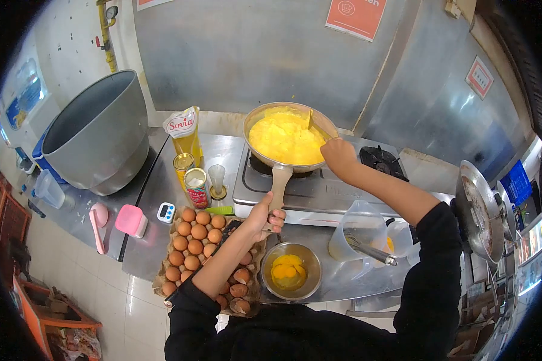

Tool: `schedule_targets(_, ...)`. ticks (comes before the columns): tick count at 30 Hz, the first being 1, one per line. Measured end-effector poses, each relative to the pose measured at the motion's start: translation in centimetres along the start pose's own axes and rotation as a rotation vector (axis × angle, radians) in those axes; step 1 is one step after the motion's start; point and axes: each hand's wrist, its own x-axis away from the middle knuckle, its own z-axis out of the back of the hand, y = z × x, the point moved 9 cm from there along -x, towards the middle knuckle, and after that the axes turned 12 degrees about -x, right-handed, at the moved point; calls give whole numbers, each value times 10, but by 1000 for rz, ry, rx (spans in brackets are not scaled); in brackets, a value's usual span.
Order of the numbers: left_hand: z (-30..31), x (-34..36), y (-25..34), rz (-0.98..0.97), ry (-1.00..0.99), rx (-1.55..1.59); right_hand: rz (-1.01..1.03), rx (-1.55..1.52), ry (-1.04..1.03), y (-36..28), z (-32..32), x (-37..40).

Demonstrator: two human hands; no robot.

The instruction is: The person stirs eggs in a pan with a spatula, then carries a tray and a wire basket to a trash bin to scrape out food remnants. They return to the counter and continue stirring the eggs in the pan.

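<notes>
A frying pan (252, 150) full of soft yellow scrambled egg (283, 135) sits on the gas stove. My left hand (264, 216) is closed around its pale handle (280, 183). At the pan's right rim my right hand (339, 157) is closed on a spatula (311, 119), whose blade stands in the egg; most of its handle is hidden by the hand. Below my left forearm lies a cardboard egg tray (160, 278) with whole brown eggs (196, 231) and cracked shells (239, 291). A steel bowl (315, 274) beside it holds raw yolks (288, 271).
Right of the bowl, a plastic jug (358, 225) has a whisk (373, 249) leaning in it. Oil pouch (186, 135), cans (197, 188), timer (166, 212) and pink container (130, 221) stand left. A large grey pot (99, 138) is farther left; a wok (477, 210) hangs right.
</notes>
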Motion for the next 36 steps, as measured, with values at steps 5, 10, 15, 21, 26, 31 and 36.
schedule_targets(5, -3, 2, 1, 63, -13, -48, 141, -34, 171, 28, -5, 1)
schedule_targets(10, -5, 5, 3, 117, 11, -92, 174, -46, 135, 54, -9, 2)
schedule_targets(15, -1, 4, 1, 161, 1, -123, 326, -89, 123, 72, -27, -23)
schedule_targets(21, -5, 7, 4, 196, 27, -155, 358, 36, 45, 104, -34, -53)
schedule_targets(26, 0, 4, 1, 216, 3, -146, 530, 79, 146, 100, -24, -80)
schedule_targets(31, -2, 2, 3, 145, -35, -195, 681, 90, 148, 61, 26, -77)
schedule_targets(36, 3, 7, 5, 171, -24, -171, 513, 2, 34, 57, 94, -71)
